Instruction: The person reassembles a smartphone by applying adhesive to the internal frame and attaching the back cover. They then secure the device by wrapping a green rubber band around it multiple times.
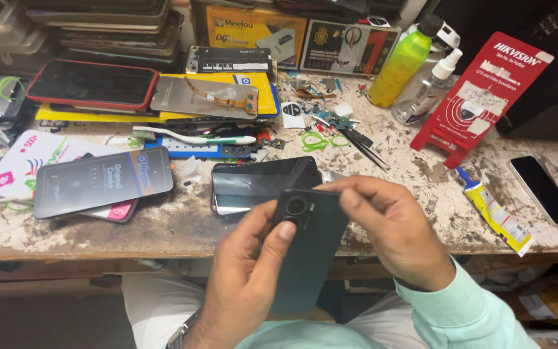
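**Head view: dark phone back cover held in both my hands over the table edge**

Head view, item by item:

- Dark phone back cover (311,249), camera ring at its upper left, held upright in front of my lap, just below the near edge of the table (163,226).
- My left hand (247,278): fingers closed on the cover from the left, thumb tip pressed just beside the camera ring.
- My right hand (389,232): fingers closed in a pinch on the cover's top edge, pale green sleeve at the wrist.
- Black phone (263,183) lying screen-up on the table, directly behind the cover, apart from my hands.
- Boxed-style display panel (101,181) with an orange and blue label strip, to the left, resting on a pink item and a white card.
- Red-cased phone (92,84), far left, lying flat on a yellow sheet.
- Grey phone frame with copper flex cable (205,97), beside the red-cased phone.
- White toothbrush (192,137) on a blue mat, middle of the table.
- Black tweezers (363,145) among small loose parts and green rubber rings.
- Green bottle (402,61) and clear spray bottle (427,87), standing at the back right.
- Red card stand (479,97), tilted, right of the bottles.
- Yellow glue tube (495,210), lying near the right front edge.
- Black phone, right (542,189), screen-up, just beyond the glue tube.
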